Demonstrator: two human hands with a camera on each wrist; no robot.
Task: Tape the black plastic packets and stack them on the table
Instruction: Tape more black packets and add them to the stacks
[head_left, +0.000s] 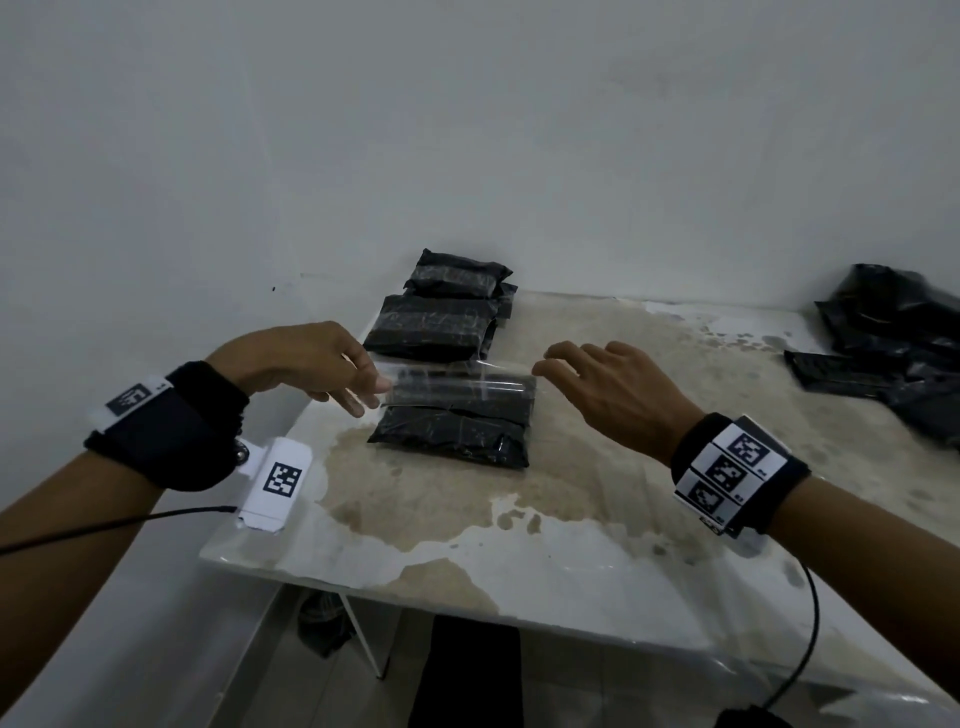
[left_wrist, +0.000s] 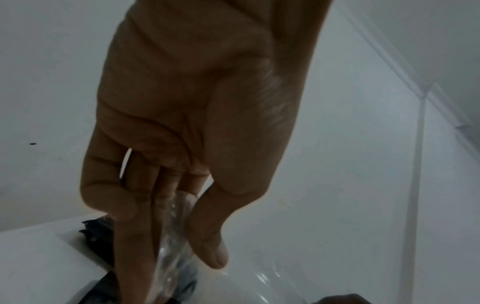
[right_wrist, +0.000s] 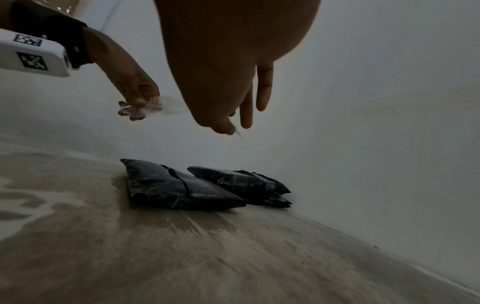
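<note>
A strip of clear tape (head_left: 462, 387) is stretched between my two hands, just above a black plastic packet (head_left: 452, 436) lying on the table (head_left: 571, 499). My left hand (head_left: 371, 392) pinches the strip's left end, and the left wrist view shows the tape (left_wrist: 168, 236) crumpled between thumb and fingers. My right hand (head_left: 543, 364) pinches the right end; in the right wrist view a sliver of tape (right_wrist: 238, 134) sticks out under the thumb. That view shows the packet (right_wrist: 166, 185) below both hands. Behind it, a stack of taped packets (head_left: 436, 322) leans by the wall.
A loose pile of black plastic packets (head_left: 893, 343) lies at the table's far right. The tabletop is stained and peeling. The wall runs close behind the stack. The table's left edge and front edge are near my wrists, and cables hang from both wristbands.
</note>
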